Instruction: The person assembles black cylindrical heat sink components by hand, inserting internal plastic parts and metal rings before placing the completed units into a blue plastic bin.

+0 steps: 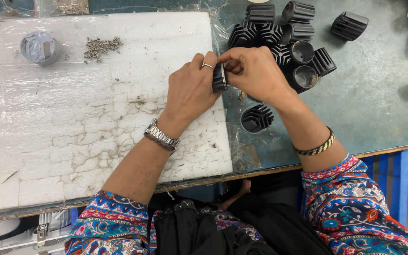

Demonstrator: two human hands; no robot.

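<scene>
both hands' fingers (223,59) pinch black finned housing (219,79), long axis upright.

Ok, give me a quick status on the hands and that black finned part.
Left hand and right hand both pinch one black finned part. Held above white foam pad edge. Nothing between them; more finned housings lie behind.

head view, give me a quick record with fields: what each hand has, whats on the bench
left hand: grips black finned part
right hand: pinches the same part from its other side
white foam sheet: cracked, under plastic film
screws: small heap on the foam
grey round piece: at foam's far left corner
black finned housings: clustered on the blue-grey bench
</scene>
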